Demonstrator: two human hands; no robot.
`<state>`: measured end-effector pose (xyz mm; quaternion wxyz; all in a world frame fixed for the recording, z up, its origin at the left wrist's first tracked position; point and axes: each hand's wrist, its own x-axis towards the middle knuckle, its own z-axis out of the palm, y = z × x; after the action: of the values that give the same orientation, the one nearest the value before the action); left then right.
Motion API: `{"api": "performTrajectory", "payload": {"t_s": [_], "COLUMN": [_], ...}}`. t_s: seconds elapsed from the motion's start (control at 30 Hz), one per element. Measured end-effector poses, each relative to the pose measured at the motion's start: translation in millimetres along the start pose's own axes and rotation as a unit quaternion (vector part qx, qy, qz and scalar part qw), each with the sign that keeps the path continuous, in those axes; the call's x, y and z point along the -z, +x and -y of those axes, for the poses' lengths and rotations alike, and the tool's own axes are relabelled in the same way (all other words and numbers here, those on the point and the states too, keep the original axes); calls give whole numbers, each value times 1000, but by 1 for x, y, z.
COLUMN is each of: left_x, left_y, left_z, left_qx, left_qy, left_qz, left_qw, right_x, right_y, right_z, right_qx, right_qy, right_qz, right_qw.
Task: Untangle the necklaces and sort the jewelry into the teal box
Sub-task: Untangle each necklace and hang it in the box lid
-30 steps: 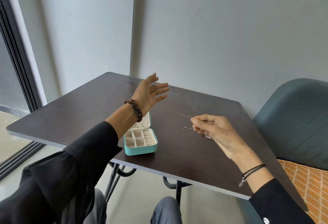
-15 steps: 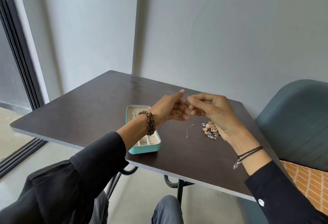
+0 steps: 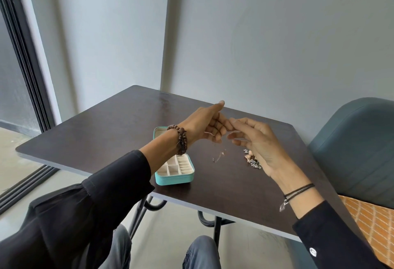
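Observation:
An open teal box [image 3: 173, 178] with white compartments sits on the dark table [image 3: 106, 132], partly hidden behind my left forearm. My left hand [image 3: 204, 124] and my right hand [image 3: 253, 140] meet above the table, fingertips close together. A thin necklace chain [image 3: 219, 157] hangs from my left fingers, its lower end near the tabletop. My right fingers are spread beside the chain's top; whether they touch it is unclear. A small pile of jewelry [image 3: 251, 158] lies on the table, half covered by my right hand.
A blue-grey chair back [image 3: 358, 145] with an orange patterned seat [image 3: 371, 224] stands to the right. Grey walls meet in a corner behind the table. A dark window frame [image 3: 23, 55] runs along the left. My knees show below the table's front edge.
My left hand swung from raised and open over the box toward my right hand and took the chain. My right fingers have since loosened from a pinch and spread.

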<state>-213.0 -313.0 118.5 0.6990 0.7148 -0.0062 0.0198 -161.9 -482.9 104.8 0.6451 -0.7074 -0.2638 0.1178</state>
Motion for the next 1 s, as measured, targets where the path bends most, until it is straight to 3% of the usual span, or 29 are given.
{"api": "performTrajectory", "payload": {"t_s": [0.2,0.5,0.83,1.0], "left_x": [-4,3,10,12], "left_y": [1,2,-2,-3], "left_z": [-6,-2,14,20], "left_qx": [11,12,51,64], "left_qy": [-7,10,45,10], "left_qz": [-10,-35,-41,-43], "left_qw": [1000,999,997,997], "right_x": [-7,-10,-5,0], "right_y": [2,2,1,2], "right_z": [0,1,12,8], "right_qx": [-9,-21,-68,-79], "right_qy": [63,133,349,359], "right_qz": [35,22,-38,-48], "right_qw": [997,991,934,929]}}
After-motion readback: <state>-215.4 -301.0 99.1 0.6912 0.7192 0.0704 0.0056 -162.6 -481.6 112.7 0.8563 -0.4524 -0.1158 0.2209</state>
